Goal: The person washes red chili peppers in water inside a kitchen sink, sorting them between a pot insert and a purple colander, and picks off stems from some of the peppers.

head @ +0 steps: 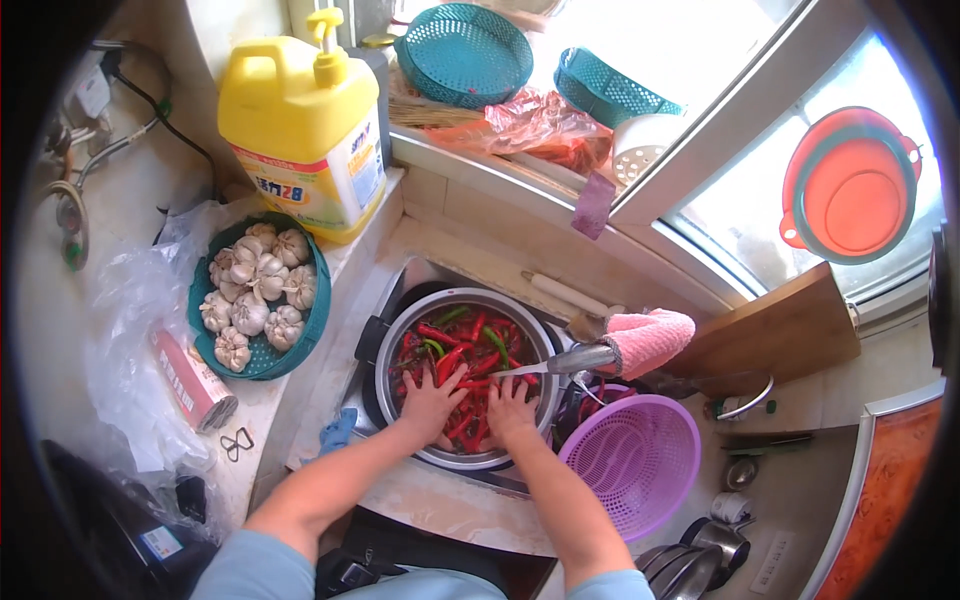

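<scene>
A round metal basin (382, 375) stands in the sink, holding dark water with many red chili peppers (450, 364) and a few green ones (495, 341). My left hand (431, 409) presses into the peppers on the basin's left side, fingers spread. Beside it, my right hand (511, 411) lies among the peppers on the right, its fingers also apart. Neither hand shows a clear grip on a pepper, and some fingertips are under the surface. From the faucet spout (577, 358), a thin stream of water (525, 369) runs into the basin. A pink cloth (649, 341) drapes over the faucet.
A purple plastic colander (637, 465) leans right of the basin, with more red peppers behind it. Left are a teal basket (319, 315) of garlic bulbs (251, 311) and a yellow pump jug (285, 97). A wooden cutting board (772, 334) leans under the window.
</scene>
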Motion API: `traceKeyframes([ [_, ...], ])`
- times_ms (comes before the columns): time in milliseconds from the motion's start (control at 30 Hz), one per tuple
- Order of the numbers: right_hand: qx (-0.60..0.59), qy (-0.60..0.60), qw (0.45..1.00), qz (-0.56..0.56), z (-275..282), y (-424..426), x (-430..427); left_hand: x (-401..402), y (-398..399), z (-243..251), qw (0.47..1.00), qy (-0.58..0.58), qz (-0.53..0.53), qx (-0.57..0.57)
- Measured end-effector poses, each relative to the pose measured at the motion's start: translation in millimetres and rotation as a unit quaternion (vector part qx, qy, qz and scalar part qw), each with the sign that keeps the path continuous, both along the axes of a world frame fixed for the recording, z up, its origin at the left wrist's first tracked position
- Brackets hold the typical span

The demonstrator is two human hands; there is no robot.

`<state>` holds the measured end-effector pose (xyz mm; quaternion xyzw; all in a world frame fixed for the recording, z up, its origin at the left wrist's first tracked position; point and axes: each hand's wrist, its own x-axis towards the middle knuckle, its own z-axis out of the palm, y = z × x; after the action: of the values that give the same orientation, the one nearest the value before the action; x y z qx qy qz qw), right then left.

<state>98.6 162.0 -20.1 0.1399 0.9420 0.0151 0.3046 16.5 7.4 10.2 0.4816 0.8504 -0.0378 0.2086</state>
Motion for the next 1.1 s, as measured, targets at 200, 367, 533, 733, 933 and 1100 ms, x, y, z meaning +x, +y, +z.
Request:
traceKeyframes([
  [200, 0.03, 0.065, 0.996, -0.043, -60, -3, -28, -15, 18, -58, 0.998, 0.033, 0.03, 0.05],
  [367, -0.094, 0.06, 0.992, -0.064, 4, 24, -42, -57, 7, -38, 0.985, -0.108, 0.063, 0.121],
  [533, -0.137, 0.113, 0.983, -0.038, 46, 37, -38, -69, 20, 12, 0.987, -0.141, 0.075, 0.007],
  [733, -0.116, 0.023, 0.984, -0.134, 17, 1, -39, -34, 22, -38, 0.994, -0.025, 0.108, -0.019],
  [933, -0.031, 0.213, 0.963, -0.164, -70, 3, -30, -42, 30, -62, 0.992, -0.024, 0.117, 0.035],
  [1100, -0.097, 0.238, 0.946, -0.197, -7, -7, -43, -54, 22, -31, 0.984, -0.055, 0.151, 0.083],
])
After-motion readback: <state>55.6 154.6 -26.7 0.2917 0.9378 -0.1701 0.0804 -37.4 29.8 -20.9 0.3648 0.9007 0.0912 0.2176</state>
